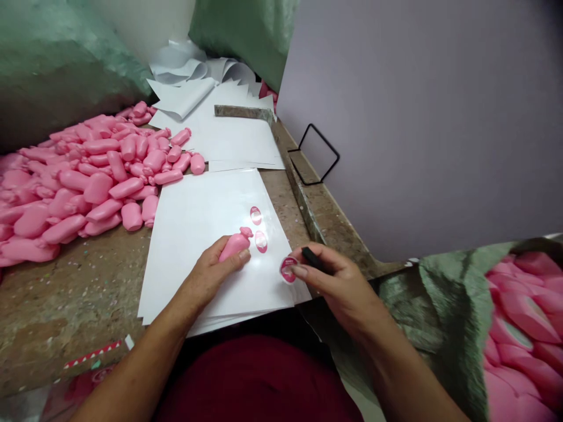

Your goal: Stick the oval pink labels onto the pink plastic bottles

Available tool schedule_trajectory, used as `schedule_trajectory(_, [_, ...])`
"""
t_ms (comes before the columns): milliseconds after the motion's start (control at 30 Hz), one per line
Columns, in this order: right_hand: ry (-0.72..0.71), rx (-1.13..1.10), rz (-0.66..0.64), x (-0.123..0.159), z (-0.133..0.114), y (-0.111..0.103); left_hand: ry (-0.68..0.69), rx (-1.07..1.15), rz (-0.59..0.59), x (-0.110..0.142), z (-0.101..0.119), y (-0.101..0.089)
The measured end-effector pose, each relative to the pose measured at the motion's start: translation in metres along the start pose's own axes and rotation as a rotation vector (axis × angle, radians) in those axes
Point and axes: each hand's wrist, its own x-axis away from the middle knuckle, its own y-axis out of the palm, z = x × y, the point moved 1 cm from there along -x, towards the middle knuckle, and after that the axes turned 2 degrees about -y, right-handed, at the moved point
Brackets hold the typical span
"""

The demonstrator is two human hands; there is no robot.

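My left hand is closed round a small pink plastic bottle above a stack of white sheets. To the right, my right hand pinches an oval pink-and-white sticker between thumb and fingers. A black-handled tool also sits in the right hand; its working end is hidden. Two more oval stickers, an upper one and a lower one, lie on the top sheet beyond the bottle.
A large heap of pink bottles covers the table's left side. Curled white sheets lie at the back. A wooden rail and a black wire frame stand on the right. A green sack at lower right holds larger pink pieces.
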Motion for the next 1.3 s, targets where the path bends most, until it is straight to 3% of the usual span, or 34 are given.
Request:
schedule_trajectory(167, [-0.098,-0.006,0.074,-0.011,0.009,0.020,0.050,0.210,0.059,0.006,-0.003,0.008])
schedule_trajectory(333, [-0.104,-0.097,0.062,-0.007,-0.004,0.038,-0.037,0.541,-0.075,0.023,-0.002,0.022])
schedule_trajectory(500, [-0.099,-0.137,0.013,-0.005,-0.012,0.051,-0.112,0.759,-0.099,0.028,0.001,0.031])
schedule_trajectory(867, [-0.056,-0.166,-0.047,-0.006,-0.013,0.057,-0.074,0.664,-0.095,0.028,0.000,0.034])
schedule_trajectory(1300, [-0.050,-0.182,-0.022,-0.010,-0.009,0.058,-0.048,0.627,-0.043,0.028,0.000,0.035])
